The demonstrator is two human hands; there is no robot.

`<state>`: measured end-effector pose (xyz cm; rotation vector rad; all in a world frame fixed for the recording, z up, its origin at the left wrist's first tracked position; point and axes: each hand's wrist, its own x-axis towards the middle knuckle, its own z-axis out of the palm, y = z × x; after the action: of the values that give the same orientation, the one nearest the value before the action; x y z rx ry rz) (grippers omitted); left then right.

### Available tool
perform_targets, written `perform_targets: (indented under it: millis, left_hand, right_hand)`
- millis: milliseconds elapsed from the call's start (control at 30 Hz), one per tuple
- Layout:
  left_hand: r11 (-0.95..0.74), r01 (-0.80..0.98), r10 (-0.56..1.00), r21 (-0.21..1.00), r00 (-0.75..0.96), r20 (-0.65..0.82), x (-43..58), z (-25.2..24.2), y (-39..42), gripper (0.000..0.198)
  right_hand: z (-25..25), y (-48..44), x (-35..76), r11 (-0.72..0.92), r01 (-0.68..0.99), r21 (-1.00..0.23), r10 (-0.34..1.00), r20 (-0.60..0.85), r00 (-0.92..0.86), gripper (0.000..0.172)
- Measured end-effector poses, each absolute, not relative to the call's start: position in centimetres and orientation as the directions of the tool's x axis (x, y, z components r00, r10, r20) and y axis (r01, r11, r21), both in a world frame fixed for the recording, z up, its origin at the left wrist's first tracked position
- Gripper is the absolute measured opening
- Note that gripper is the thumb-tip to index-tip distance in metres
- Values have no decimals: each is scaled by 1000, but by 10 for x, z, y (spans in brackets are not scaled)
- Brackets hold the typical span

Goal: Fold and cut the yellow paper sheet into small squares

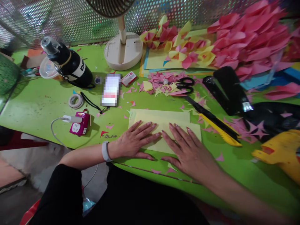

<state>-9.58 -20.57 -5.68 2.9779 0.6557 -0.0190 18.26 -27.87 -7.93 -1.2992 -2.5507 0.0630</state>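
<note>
A folded sheet of pale yellow paper (164, 117) lies on the green table (112, 125) close to its front edge. Flat on the left part of the paper rests my left hand (136, 140), fingers stretched out and a grey band at the wrist. My right hand (185, 145) presses on the right part, its fingers spread. Both hands hold nothing, and their fingertips nearly meet at the paper's middle. To the right of the paper lies a yellow and black utility knife (213, 122). Black-handled scissors (186, 86) sit among pink and yellow scraps beyond it.
Pink paper petals (253, 34) are heaped at the back right, beside folded yellow and pink flowers (180, 47). A fan (123, 51), a black bottle (72, 64), a phone (111, 90), tape (76, 101) and a purple socket adapter (81, 123) stand leftward. A yellow glue gun (281, 150) and black stapler (228, 90) lie right.
</note>
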Motion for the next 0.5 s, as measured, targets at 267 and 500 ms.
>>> perform_targets:
  millis: [267,500]
  left_hand:
    - [-904,416,417,100,909,-11,-96,-59,-205,99]
    - [-909,406,410,97,911,29,-97,-60,-205,100]
  right_hand:
    - [-81,-278,182,598,785,-164,797,232,-558,92]
    - [-79,-277,181,599,786,-155,795,231,-560,91]
